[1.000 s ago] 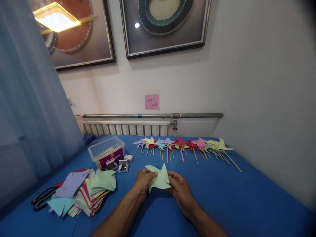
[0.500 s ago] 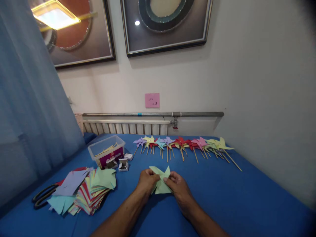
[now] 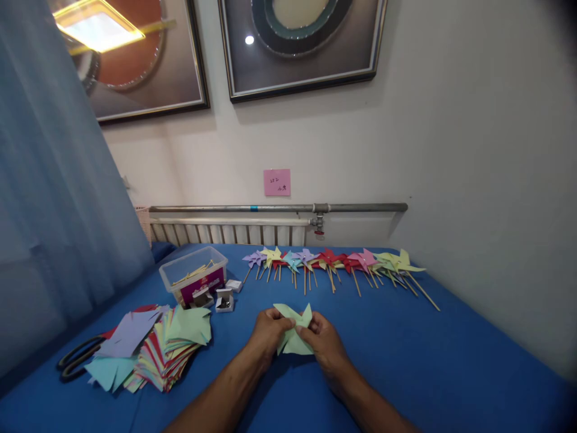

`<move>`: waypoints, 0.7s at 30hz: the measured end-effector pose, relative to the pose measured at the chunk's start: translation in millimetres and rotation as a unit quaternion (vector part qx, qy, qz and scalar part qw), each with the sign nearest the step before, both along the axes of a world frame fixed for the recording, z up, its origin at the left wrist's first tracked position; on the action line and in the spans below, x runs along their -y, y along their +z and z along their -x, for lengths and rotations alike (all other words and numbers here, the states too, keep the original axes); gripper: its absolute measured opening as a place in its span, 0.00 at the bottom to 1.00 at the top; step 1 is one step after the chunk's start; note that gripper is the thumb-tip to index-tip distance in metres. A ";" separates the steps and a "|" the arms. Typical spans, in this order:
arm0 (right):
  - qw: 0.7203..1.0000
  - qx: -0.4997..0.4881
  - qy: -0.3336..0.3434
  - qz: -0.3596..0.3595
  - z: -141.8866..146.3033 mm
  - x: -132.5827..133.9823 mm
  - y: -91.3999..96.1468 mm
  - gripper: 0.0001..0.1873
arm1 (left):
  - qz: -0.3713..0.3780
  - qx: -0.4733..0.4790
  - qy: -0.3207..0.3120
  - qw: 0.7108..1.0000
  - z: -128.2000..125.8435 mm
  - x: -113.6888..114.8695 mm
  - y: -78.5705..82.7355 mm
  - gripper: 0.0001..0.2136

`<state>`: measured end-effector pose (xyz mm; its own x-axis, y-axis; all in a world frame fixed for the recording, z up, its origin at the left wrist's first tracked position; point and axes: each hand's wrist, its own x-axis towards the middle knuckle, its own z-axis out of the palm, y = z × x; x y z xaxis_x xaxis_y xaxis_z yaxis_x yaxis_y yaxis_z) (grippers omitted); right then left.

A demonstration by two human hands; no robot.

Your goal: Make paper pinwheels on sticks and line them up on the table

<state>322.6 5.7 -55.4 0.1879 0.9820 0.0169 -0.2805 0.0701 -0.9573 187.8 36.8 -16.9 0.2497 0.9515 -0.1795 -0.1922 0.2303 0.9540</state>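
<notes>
A pale green cut paper square (image 3: 295,343) sits between my two hands just above the blue table (image 3: 451,361), some of its corners folded toward the middle. My left hand (image 3: 267,334) pinches its left side with the fingers closed. My right hand (image 3: 322,343) grips its right side, thumb pressing near the centre. A row of finished paper pinwheels (image 3: 333,264) on wooden sticks lies farther back.
A stack of coloured cut papers (image 3: 157,349) lies at the left, with black scissors (image 3: 74,361) beside it. A clear plastic box of sticks (image 3: 195,276) and small white pin boxes (image 3: 224,299) stand behind. A radiator (image 3: 225,231) and a curtain (image 3: 54,210) border the table.
The green paper was flatter and more open a second ago; its corners have been folded inward and both hands have closed in toward its centre.
</notes>
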 end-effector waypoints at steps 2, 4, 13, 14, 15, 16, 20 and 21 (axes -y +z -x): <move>1.000 -0.001 0.007 0.003 -0.6 2.8 5.3 0.26 | 0.002 -0.003 -0.003 1.000 0.1 -0.2 -0.9 0.14; 1.000 -0.002 0.004 0.007 -1.0 4.1 7.5 0.25 | 0.005 0.003 -0.013 1.000 0.0 -0.2 -1.6 0.15; 0.999 0.013 -0.032 0.021 1.4 1.5 4.3 0.22 | 0.001 0.037 -0.040 0.999 -1.2 0.8 -0.5 0.16; 0.999 0.018 -0.027 0.017 1.4 3.3 6.5 0.22 | -0.001 0.025 -0.034 0.999 -1.1 0.2 -0.9 0.16; 0.999 0.020 -0.024 0.015 1.4 5.0 8.7 0.23 | -0.003 0.015 -0.030 0.999 -0.9 -0.3 -1.4 0.15; 1.000 0.020 -0.020 0.012 1.4 6.5 10.6 0.24 | -0.005 0.008 -0.028 1.000 -0.7 -0.6 -1.5 0.15; 0.999 0.001 -0.042 0.020 1.4 7.7 14.5 0.26 | -0.010 0.015 -0.035 0.999 1.0 0.8 0.9 0.14; 0.999 -0.002 -0.047 0.022 1.3 7.5 15.0 0.26 | -0.013 0.016 -0.039 0.999 1.3 1.4 1.8 0.14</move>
<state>321.3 -1.8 -40.5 0.2801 0.9596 -0.0267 -0.2780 0.0544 -0.9590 186.6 35.4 -15.1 0.3287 0.9329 -0.1468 -0.2041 0.2220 0.9535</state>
